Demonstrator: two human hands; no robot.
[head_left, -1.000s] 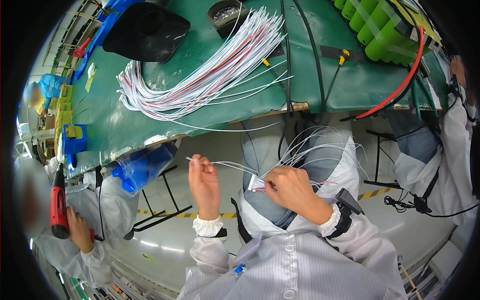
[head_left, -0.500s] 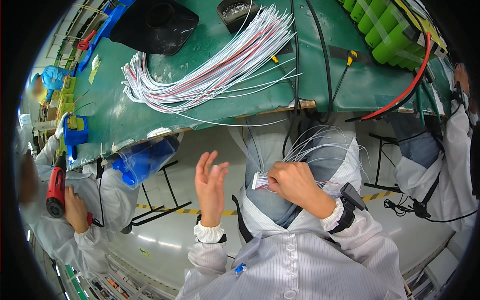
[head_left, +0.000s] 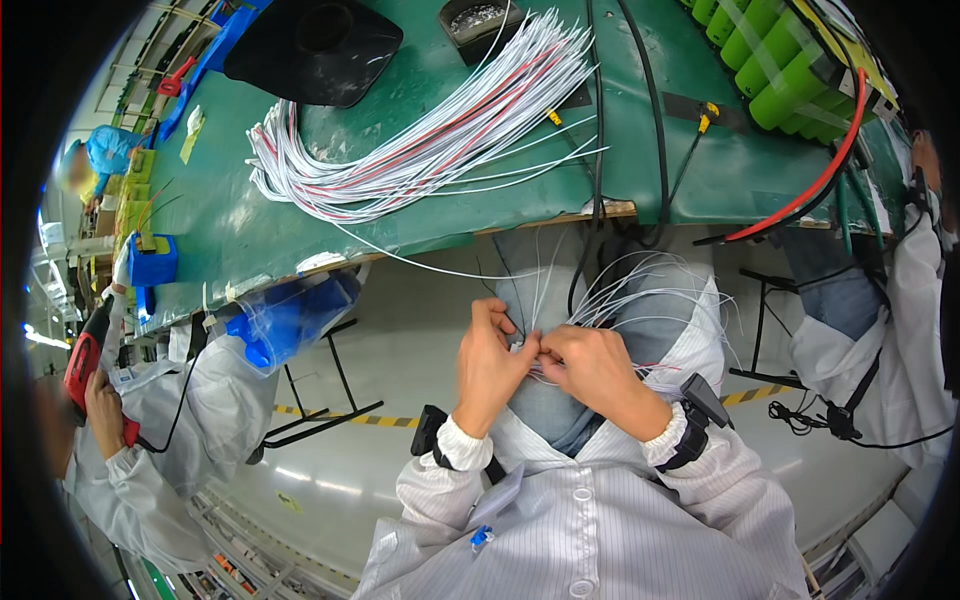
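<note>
Both my hands meet above my lap at a white wire connector, which is almost wholly hidden behind the fingers. My left hand (head_left: 488, 362) is closed, thumb and forefinger pinching at the connector's end. Against those fingertips, my right hand (head_left: 597, 372) is also closed, gripping the wires by the connector. Thin white wires (head_left: 625, 293) fan out beyond the right hand over my thigh, with a few red ones beside it. Several fine strands (head_left: 541, 285) rise from between the fingertips toward the table edge.
A large bundle of white wires (head_left: 420, 150) lies on the green table (head_left: 330, 240), near a black tray-like piece (head_left: 315, 50). Green cylindrical cells (head_left: 770, 65) stand at the far right. Black cables hang over the edge. At left, a co-worker's hand (head_left: 104, 412) holds a red power tool (head_left: 82, 370).
My left hand has come rightward from open in the air to the connector, its fingers closing beside my right hand. The co-worker's red tool has moved up and left.
</note>
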